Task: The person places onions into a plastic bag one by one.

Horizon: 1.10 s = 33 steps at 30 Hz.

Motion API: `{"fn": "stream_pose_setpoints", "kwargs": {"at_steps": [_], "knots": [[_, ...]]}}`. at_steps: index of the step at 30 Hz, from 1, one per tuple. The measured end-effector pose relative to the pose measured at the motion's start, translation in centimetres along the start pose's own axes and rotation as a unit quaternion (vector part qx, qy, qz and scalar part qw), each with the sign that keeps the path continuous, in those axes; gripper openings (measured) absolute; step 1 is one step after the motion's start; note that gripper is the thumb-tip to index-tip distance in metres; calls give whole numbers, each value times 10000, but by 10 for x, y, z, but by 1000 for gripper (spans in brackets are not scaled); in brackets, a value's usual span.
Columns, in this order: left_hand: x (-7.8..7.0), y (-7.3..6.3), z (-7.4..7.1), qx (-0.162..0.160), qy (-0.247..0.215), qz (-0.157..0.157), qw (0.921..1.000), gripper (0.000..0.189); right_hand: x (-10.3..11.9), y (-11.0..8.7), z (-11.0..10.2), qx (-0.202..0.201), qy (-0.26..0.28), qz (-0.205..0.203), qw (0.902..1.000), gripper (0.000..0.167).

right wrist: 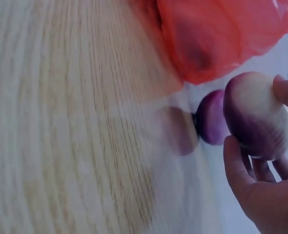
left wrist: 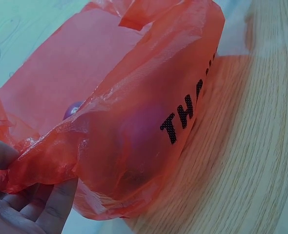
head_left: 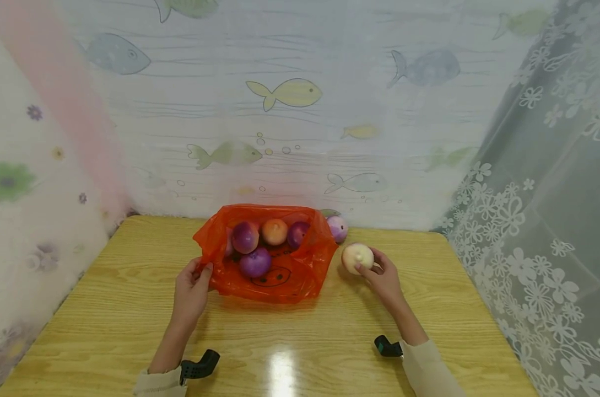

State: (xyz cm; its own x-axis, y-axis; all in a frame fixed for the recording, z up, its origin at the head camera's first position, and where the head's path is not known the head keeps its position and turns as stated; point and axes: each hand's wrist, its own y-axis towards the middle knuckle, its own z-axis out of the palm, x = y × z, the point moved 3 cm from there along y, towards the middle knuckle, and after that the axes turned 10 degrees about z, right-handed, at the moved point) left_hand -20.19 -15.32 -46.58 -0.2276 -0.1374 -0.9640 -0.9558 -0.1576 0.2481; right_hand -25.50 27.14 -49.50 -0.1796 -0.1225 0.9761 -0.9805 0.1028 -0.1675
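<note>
A red plastic bag [head_left: 280, 295] lies with its mouth spread, several round onions inside, such as a purple onion [head_left: 255, 262] and a paler, orange-looking onion [head_left: 275, 231]. My left hand [head_left: 192, 289] pinches the bag's left edge between thumb and fingers; the left wrist view shows crumpled film [left wrist: 51, 168] in that grip. To the right of the bag, my right hand [head_left: 386, 278] holds a purple-and-white onion [right wrist: 258, 114], thumb on one side and fingers on the other. Behind it, another purple onion [head_left: 337, 229] sits on the table beside the bag's right side.
The wood-grain table [head_left: 419, 320] ends at the back against a fish-print curtain [head_left: 290, 138]. A flower-patterned sheer curtain [head_left: 542, 248] hangs at the right. Black wrist devices [head_left: 200, 365] extend inward from both forearms.
</note>
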Motion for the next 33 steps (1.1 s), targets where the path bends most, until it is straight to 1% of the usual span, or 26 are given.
{"fn": "stream_pose_setpoints", "kwargs": {"at_steps": [4, 8, 13, 19, 23, 27, 30, 33], "knots": [[0, 0, 0, -3, 11, -31, 10000, 36, 4, -9, 0, -100, 91, -106, 9999, 61], [0, 0, 0, 9, 23, -70, 10000, 37, 9, -19, 2, -171, 84, -420, 9989, 59], [0, 0, 0, 11, 49, -41, 10000, 37, 16, -30, 9, -30, 309, -861, 9958, 60], [0, 1, 0, 7, 25, 5, 10000, 37, 27, -44, 26, 360, 651, -1187, 9901, 61], [0, 1, 0, 9, 38, -106, 9999, 37, 33, -54, 40, 770, 809, -1369, 9843, 62], [0, 2, 0, 25, 72, -165, 9998, 37, 40, -61, 54, 1124, 953, -1587, 9763, 62], [-2, 2, 0, 17, 62, -139, 9999, 37, 43, -64, 64, 1308, 978, -1688, 9720, 63], [-4, 2, 0, -4, 27, -113, 9999, 37, 45, -66, 74, 1494, 950, -1664, 9700, 63]]}}
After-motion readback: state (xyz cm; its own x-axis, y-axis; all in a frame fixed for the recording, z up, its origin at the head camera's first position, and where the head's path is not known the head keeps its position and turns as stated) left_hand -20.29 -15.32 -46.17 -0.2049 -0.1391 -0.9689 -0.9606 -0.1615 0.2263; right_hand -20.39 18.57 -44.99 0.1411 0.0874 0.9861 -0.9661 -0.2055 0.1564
